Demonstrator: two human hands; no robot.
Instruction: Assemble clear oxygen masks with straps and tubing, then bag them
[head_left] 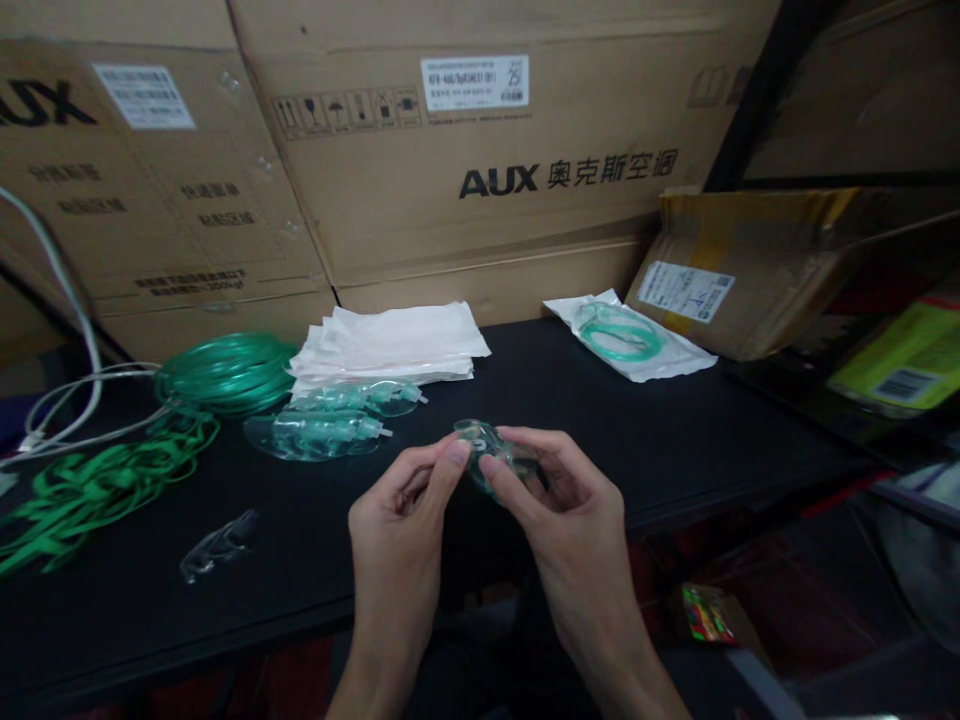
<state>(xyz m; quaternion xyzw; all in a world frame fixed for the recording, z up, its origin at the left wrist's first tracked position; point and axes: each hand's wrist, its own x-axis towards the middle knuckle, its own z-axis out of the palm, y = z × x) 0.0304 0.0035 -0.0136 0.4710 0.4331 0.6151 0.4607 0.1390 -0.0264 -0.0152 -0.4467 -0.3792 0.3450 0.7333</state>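
Observation:
Between both hands, above the front edge of the black table (600, 420), is a translucent green oxygen mask (484, 432). My left hand (409, 500) pinches its left side, thumb on top. My right hand (566, 490) grips the right side, with its thumb pressed near the middle. Fingers hide much of the mask. Two stacks of similar masks (322, 432) lie to the left, with pale connectors pointing right. Behind them is a pile of white paper pouches (397, 340). A few small clear plastic pieces (219, 545) rest near the front left.
Coiled green tubing (225, 370) and tangled green straps (112, 490) lie at left, beside a white cable (82, 290). A packed pouch (626, 335) with green tubing sits back right, near a tilted carton (735, 260). Large cardboard boxes (375, 230) wall off the back.

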